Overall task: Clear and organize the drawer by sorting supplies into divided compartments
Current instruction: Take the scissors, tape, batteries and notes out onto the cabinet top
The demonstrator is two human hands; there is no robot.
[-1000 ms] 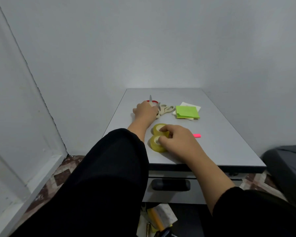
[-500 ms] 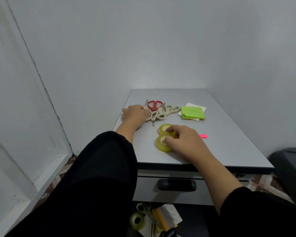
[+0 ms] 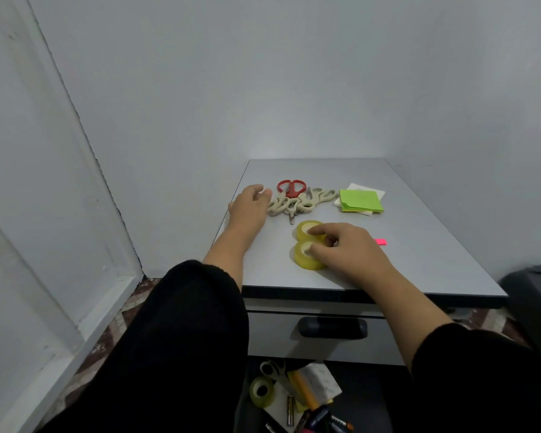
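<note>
Head view: cabinet top (image 3: pixel 419 245) carries the supplies pulled out so far. Left hand (image 3: pixel 249 206), fingers loosely spread and holding nothing, rests at the far-left edge, touching a tangle of beige scissors (image 3: pixel 297 203); red scissors (image 3: pixel 291 187) lie just beyond. Right hand (image 3: pixel 347 248) has its fingertips curled onto two yellow tape rolls (image 3: pixel 306 245), which sit touching each other; whether it pinches them or only presses is not clear from this angle. Green sticky notes (image 3: pixel 361 200) far right, pink tab (image 3: pixel 380 241) near the right hand. Open drawer (image 3: pixel 297 398) below still holds another tape roll, scissors and pens. Risks: rolls could roll off the near edge if nudged; interlocked scissors near the left edge may drag together and fall; blades could nick fingers.
</note>
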